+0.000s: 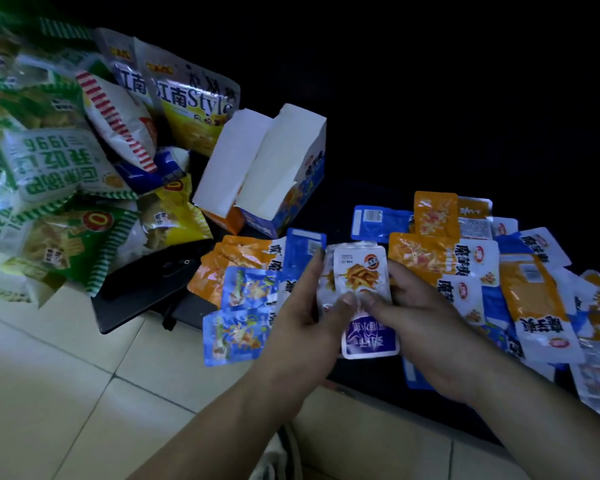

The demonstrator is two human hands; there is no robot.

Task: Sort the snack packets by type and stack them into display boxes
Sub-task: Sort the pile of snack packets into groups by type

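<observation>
At centre frame, a person's left hand point(302, 320) and right hand point(426, 327) grip a white packet point(361, 271) printed with orange strips. Both thumbs are pinched on its lower edge and the fingers are curled up behind its sides. The packet is raised, face up, above the spread of small packets. A purple packet point(369, 336) shows just below the thumbs; whether either hand also holds it cannot be told.

Left of the hands, two blue packets point(239, 313) lie one below the other, overlapping a fan of orange packets point(236, 254). To the right, a mixed pile point(520, 292) of orange, blue and white packets runs to the frame's right edge, some face down with barcodes showing. All rest on a dark surface point(368, 202).

Above the hands, toward upper centre, two open boxes point(267, 168) stand side by side, tilted, with white flaps raised. The nearer is blue-sided and the farther orange-sided.

Large snack bags point(66, 161) in green, white and yellow are heaped at upper left. A pale tiled floor point(66, 393) fills the lower left.
</observation>
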